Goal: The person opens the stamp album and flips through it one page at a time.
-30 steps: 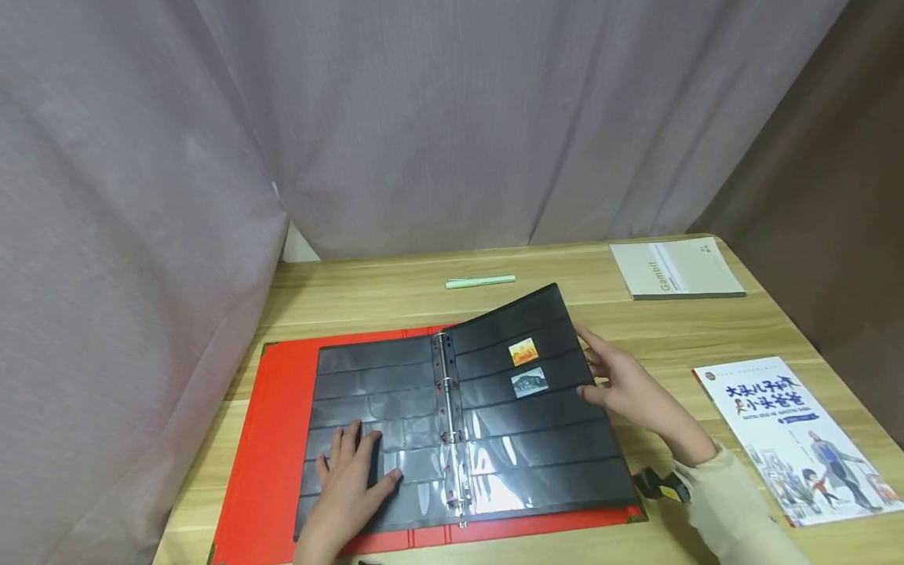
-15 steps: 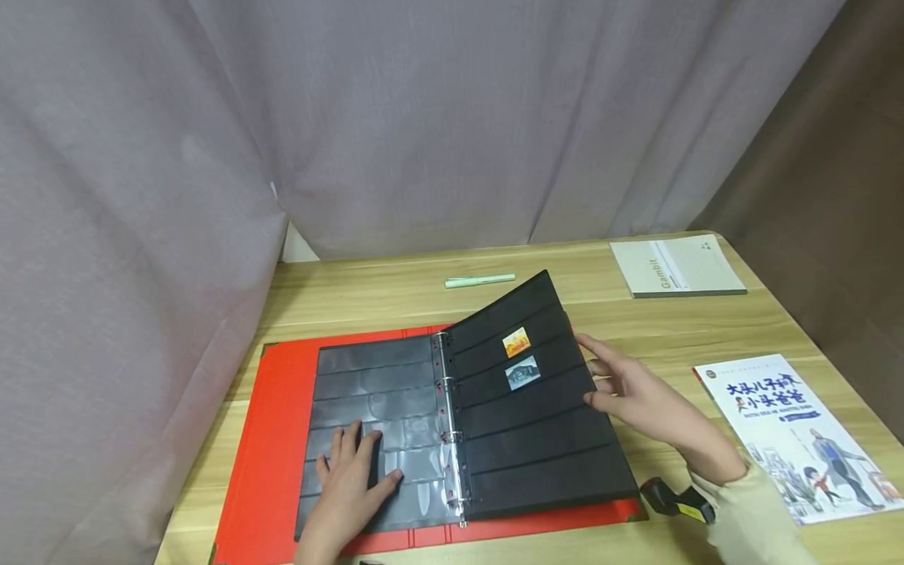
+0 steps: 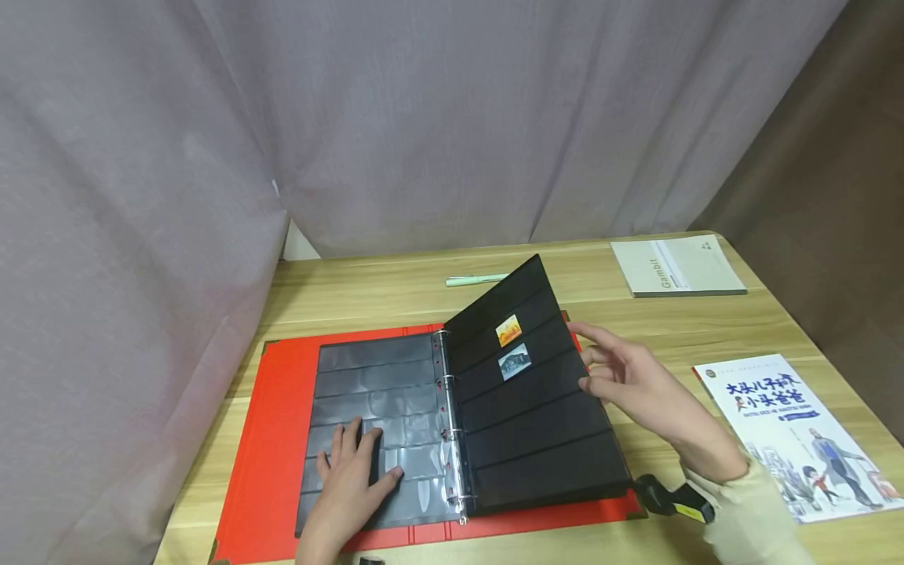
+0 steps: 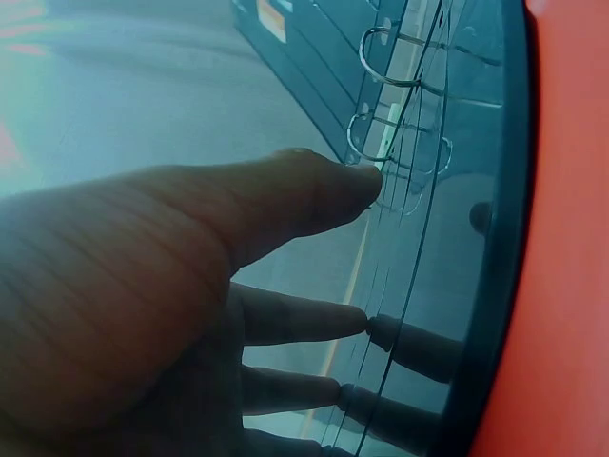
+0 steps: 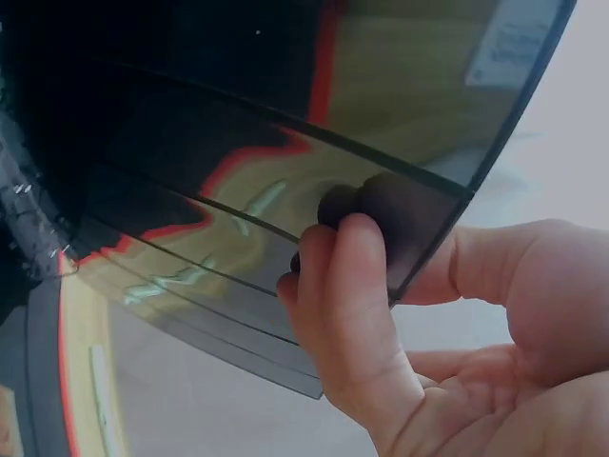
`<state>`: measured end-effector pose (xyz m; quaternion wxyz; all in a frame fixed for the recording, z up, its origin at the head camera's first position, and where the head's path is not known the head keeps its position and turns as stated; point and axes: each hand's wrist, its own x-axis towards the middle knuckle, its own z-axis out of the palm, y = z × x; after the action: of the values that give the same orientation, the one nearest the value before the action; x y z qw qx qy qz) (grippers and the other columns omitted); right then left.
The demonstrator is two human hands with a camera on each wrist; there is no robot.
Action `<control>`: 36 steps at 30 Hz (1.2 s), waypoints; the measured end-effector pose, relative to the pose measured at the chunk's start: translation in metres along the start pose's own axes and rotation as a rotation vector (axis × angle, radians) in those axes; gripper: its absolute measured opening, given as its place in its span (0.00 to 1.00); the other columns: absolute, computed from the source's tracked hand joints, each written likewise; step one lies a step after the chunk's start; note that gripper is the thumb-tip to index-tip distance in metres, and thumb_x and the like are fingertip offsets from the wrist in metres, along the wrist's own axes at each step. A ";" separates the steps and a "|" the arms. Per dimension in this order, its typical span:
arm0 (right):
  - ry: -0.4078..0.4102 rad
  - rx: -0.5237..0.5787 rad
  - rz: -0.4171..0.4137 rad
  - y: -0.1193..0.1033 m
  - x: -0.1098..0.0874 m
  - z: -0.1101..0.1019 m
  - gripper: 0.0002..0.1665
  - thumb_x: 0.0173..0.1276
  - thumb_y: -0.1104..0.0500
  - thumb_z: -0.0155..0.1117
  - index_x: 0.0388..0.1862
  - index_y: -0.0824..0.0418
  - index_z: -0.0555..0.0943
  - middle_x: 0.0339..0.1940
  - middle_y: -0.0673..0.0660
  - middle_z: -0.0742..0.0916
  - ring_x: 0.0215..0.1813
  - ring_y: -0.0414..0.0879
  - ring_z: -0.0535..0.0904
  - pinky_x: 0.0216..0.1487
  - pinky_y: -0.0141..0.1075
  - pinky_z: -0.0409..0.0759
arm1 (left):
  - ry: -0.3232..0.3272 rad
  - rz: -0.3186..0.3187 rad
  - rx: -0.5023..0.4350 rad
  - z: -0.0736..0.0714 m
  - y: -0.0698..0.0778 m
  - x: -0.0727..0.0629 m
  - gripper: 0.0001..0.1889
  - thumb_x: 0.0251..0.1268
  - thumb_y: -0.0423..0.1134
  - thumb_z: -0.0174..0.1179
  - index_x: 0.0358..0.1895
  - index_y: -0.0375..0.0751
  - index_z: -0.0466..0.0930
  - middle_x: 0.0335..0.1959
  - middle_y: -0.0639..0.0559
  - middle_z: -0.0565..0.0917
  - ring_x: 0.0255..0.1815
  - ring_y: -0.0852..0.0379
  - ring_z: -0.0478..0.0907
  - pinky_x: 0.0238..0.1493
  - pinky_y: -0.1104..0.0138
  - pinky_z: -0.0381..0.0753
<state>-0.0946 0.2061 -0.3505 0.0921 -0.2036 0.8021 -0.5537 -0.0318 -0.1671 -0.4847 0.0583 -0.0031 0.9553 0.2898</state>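
1. The red binder (image 3: 271, 424) lies unfolded on the counter (image 3: 367, 290), in front of the person. The metal rings (image 3: 443, 388) run along its middle.
2. The step in hand is, I judge, the turning of a page. The black page (image 3: 533, 439) on the right side stands in a slant from the rings, and its far corner covers one end of the green pen (image 3: 473, 280) in the head view.
3. The right hand (image 3: 636, 384) pinches the outer edge of this page. In the right wrist view, fingers press against one face, while the thumb is on the other side.
4. The left hand (image 3: 346, 479) grips nothing; its fingers are spread and rest on the left page (image 3: 374, 357), which lies flat.
5. Two small pieces, probably stamps, an orange one (image 3: 508, 330) and a grey-blue one (image 3: 515, 362), sit on the slanted page, in its farther half.
6. If the page should go over to the left, the next move calls for guiding its edge up and across, in an arc around the rings. The left hand would then need to make place, because it lies where the page would land.
7. A too quick swing could, in my opinion, bend the page or strain its holes.
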 end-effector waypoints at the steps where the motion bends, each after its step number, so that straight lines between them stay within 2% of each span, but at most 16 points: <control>1: 0.003 0.000 0.007 -0.003 0.001 0.001 0.40 0.65 0.79 0.53 0.77 0.71 0.60 0.39 0.62 0.83 0.41 0.45 0.84 0.43 0.33 0.83 | -0.001 -0.001 0.002 0.000 0.000 0.000 0.34 0.57 0.46 0.73 0.65 0.34 0.74 0.73 0.29 0.61 0.75 0.24 0.49 0.63 0.23 0.42; 7: 0.029 0.013 0.056 -0.020 0.005 0.011 0.39 0.66 0.77 0.53 0.78 0.66 0.62 0.44 0.63 0.78 0.43 0.46 0.83 0.46 0.33 0.82 | 0.002 0.005 0.002 0.000 0.000 0.000 0.34 0.57 0.46 0.73 0.65 0.33 0.74 0.73 0.28 0.61 0.74 0.23 0.49 0.63 0.23 0.42; 14: 0.022 0.058 -0.010 -0.032 0.013 0.022 0.38 0.66 0.77 0.55 0.76 0.69 0.64 0.44 0.64 0.77 0.39 0.43 0.80 0.40 0.32 0.81 | 0.015 0.024 -0.007 -0.001 -0.002 -0.001 0.34 0.58 0.45 0.73 0.65 0.34 0.74 0.73 0.29 0.61 0.74 0.23 0.49 0.62 0.23 0.42; 18: 0.005 0.053 -0.027 -0.038 0.017 0.027 0.37 0.66 0.76 0.55 0.76 0.69 0.64 0.45 0.64 0.79 0.41 0.43 0.81 0.41 0.31 0.81 | 0.016 0.024 -0.002 0.000 -0.002 -0.001 0.34 0.57 0.46 0.73 0.65 0.34 0.74 0.73 0.29 0.61 0.74 0.24 0.49 0.63 0.23 0.43; 27: -0.010 0.082 -0.037 -0.048 0.032 0.040 0.37 0.65 0.78 0.54 0.75 0.68 0.65 0.44 0.64 0.78 0.40 0.45 0.80 0.39 0.31 0.80 | 0.014 0.014 0.011 0.001 -0.001 0.000 0.35 0.57 0.46 0.74 0.65 0.32 0.74 0.73 0.28 0.61 0.74 0.23 0.49 0.63 0.23 0.42; 34: -0.052 0.084 -0.033 -0.054 0.041 0.051 0.36 0.66 0.77 0.56 0.74 0.67 0.67 0.43 0.62 0.79 0.39 0.49 0.81 0.41 0.33 0.80 | 0.012 0.003 0.009 0.002 0.002 0.000 0.34 0.57 0.45 0.74 0.65 0.31 0.74 0.73 0.27 0.61 0.74 0.23 0.49 0.63 0.23 0.42; 36: -0.067 0.093 -0.030 -0.055 0.043 0.055 0.36 0.66 0.76 0.56 0.74 0.66 0.67 0.42 0.62 0.78 0.37 0.49 0.79 0.37 0.32 0.78 | 0.013 0.010 0.010 0.001 0.001 0.000 0.34 0.57 0.45 0.74 0.65 0.32 0.74 0.73 0.27 0.61 0.74 0.23 0.49 0.62 0.23 0.42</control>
<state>-0.1005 0.1241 -0.3163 0.1200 -0.2296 0.7690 -0.5844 -0.0318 -0.1653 -0.4848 0.0508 0.0000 0.9571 0.2852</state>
